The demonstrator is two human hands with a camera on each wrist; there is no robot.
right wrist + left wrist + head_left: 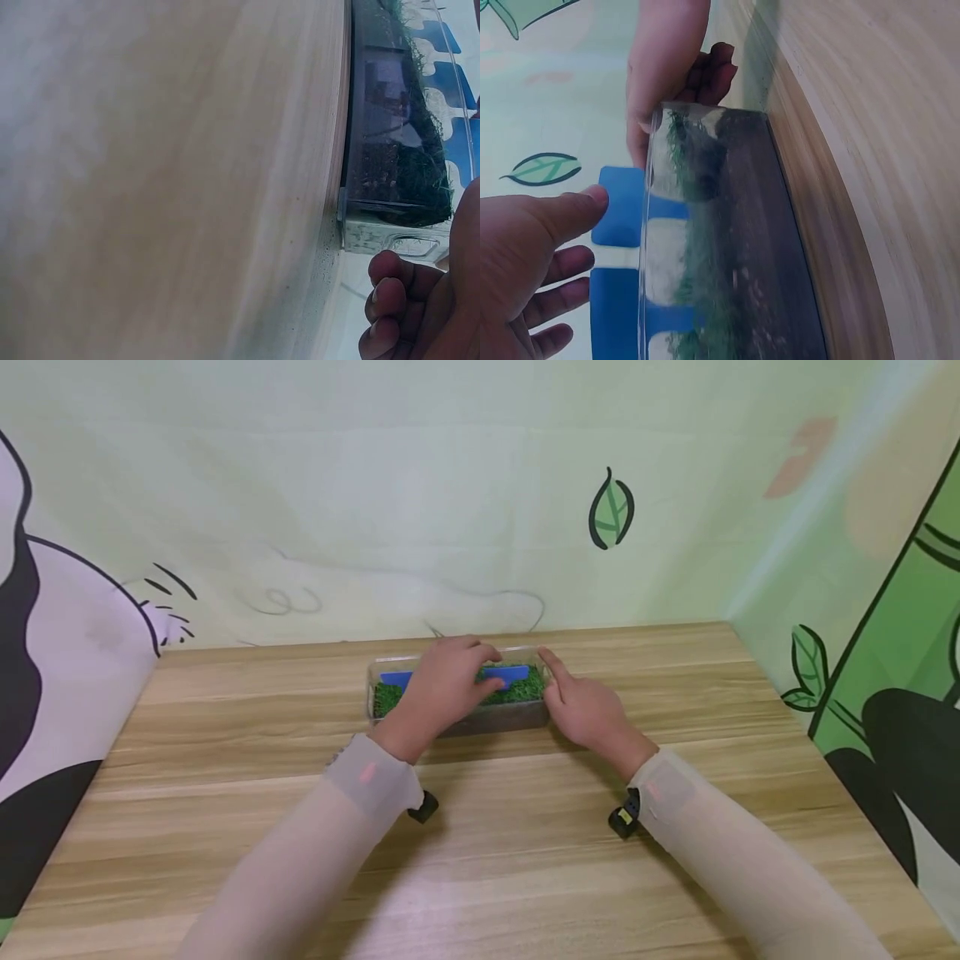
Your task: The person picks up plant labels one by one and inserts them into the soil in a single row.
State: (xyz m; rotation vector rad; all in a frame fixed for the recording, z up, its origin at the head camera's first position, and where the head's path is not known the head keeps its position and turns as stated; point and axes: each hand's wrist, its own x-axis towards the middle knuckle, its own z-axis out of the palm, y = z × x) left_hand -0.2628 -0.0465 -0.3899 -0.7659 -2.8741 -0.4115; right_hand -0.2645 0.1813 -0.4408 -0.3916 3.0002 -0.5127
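Note:
A clear plastic box [495, 721] with green grass [387, 697] over dark soil [746, 225] stands on the table. Blue T-shaped plant labels [621, 206] stand upright in a row in the grass, their heads above the rim in the left wrist view. My left hand [444, 681] is over the box, fingers loosely bent, its thumb tip at the edge of one label; firm contact is unclear. At the box's right end, my right hand [592, 710] holds the corners with thumb and straight index finger. Its other fingers [386, 300] are curled beside the end wall.
The wooden table [510, 860] spreads around the box, which sits near its back edge. Behind it hangs a pale green printed backdrop [450, 510] with leaf and panda drawings. Small black wrist devices [624, 818] show below both sleeves.

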